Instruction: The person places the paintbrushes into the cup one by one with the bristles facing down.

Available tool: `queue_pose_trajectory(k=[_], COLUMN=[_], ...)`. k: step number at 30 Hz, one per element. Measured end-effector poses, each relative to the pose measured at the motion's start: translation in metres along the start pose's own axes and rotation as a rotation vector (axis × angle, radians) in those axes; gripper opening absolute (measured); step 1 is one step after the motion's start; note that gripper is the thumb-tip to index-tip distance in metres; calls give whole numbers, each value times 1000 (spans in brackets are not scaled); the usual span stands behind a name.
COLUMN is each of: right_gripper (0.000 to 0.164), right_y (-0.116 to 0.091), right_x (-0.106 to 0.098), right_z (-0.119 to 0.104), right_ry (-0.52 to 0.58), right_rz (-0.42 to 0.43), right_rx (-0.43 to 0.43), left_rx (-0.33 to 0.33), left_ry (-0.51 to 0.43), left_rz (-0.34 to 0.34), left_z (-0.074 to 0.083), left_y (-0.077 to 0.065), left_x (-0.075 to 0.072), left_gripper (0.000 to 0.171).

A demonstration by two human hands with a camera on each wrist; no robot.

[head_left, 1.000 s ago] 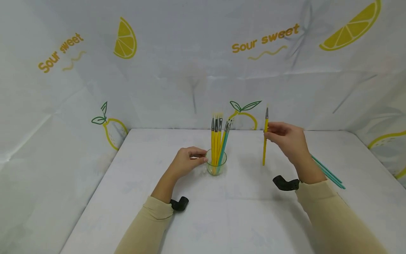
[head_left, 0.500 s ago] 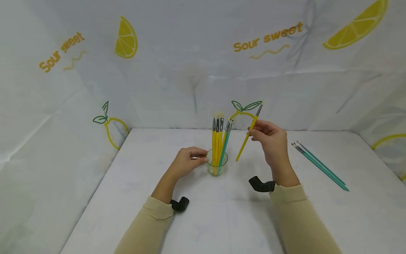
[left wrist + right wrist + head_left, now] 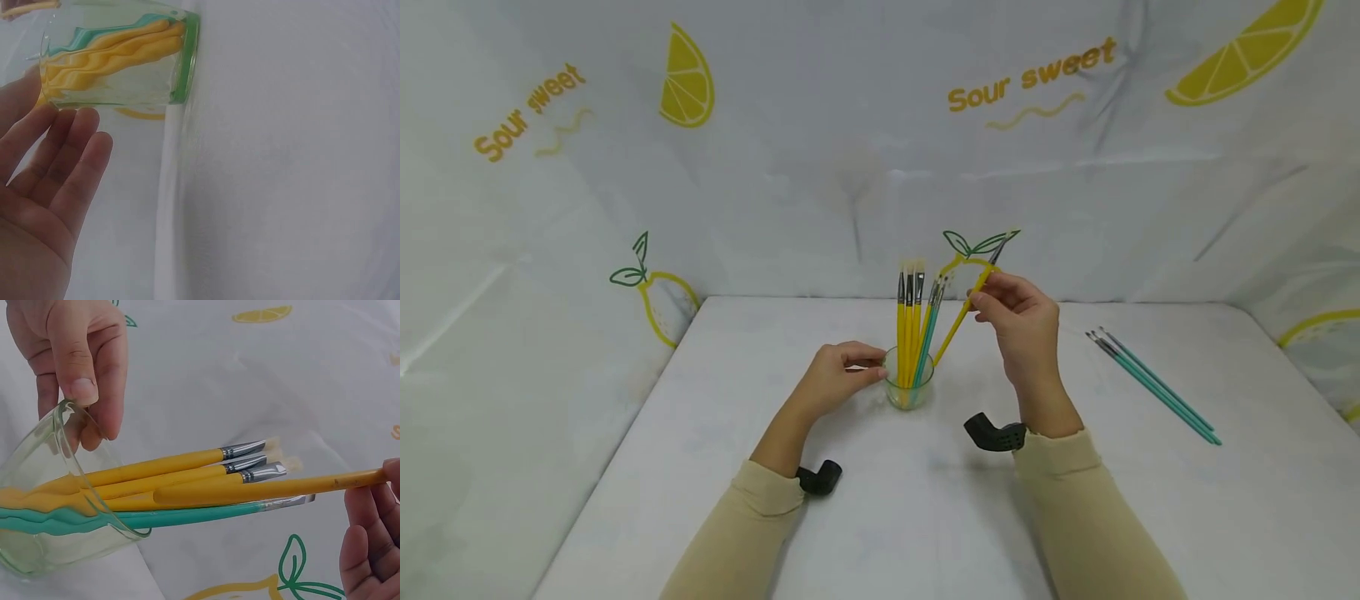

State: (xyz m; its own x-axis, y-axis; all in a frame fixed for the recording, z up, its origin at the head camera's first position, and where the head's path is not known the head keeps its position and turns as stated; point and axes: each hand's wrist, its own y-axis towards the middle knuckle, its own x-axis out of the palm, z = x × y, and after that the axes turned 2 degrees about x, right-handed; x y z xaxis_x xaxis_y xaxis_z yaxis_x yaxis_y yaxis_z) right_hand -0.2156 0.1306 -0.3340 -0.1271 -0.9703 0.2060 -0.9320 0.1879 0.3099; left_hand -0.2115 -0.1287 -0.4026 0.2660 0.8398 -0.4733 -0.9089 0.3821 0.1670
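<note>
My left hand (image 3: 831,379) holds a clear, green-tinted glass (image 3: 910,402) by its left side, thumb and fingertips right at the rim. Yellow paintbrushes (image 3: 906,333) and teal ones lean in the glass, bristles up. My right hand (image 3: 1026,325) pinches another yellow paintbrush (image 3: 962,317) between thumb and fingers, tilted with bristles up and right. Its handle end overlaps the glass's right rim in the head view. From the right wrist, the held paintbrush's handle (image 3: 269,490) points toward the glass mouth (image 3: 78,462), passing in front of the standing brushes' bristles.
Several teal paintbrushes (image 3: 1157,387) lie together on the white table (image 3: 910,517) to the right. Behind the table hangs a white sheet (image 3: 805,208) printed with lemons and lettering. A black wrist camera (image 3: 992,433) sits on the right wrist, another (image 3: 820,477) on the left.
My right hand has moved left with the yellow paintbrush, which has gone from upright to tilted, handle end now at the glass. The left hand has stayed at the glass.
</note>
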Motion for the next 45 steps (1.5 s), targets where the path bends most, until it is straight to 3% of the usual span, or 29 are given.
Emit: queue_pose_trajectory(k=[10, 22, 26, 33, 45], right_gripper=[28, 28, 28, 26, 29], right_y=[-2, -5, -7, -10, -12], right_x=[5, 10, 11, 11, 14], right_z=[14, 31, 34, 43, 46], right_ry=[-111, -249, -278, -310, -355], right_rz=[6, -67, -93, -119, -118], right_rx=[36, 109, 140, 144, 209], left_rx=[11, -20, -35, 10, 16], left_ry=[-28, -36, -41, -23, 5], left_rz=[-22, -14, -15, -14, -9], left_z=[-1, 2, 8, 0, 0], left_y=[0, 0, -2, 0, 1], left_x=[-1, 2, 1, 2, 2], left_gripper=[37, 37, 35, 37, 36])
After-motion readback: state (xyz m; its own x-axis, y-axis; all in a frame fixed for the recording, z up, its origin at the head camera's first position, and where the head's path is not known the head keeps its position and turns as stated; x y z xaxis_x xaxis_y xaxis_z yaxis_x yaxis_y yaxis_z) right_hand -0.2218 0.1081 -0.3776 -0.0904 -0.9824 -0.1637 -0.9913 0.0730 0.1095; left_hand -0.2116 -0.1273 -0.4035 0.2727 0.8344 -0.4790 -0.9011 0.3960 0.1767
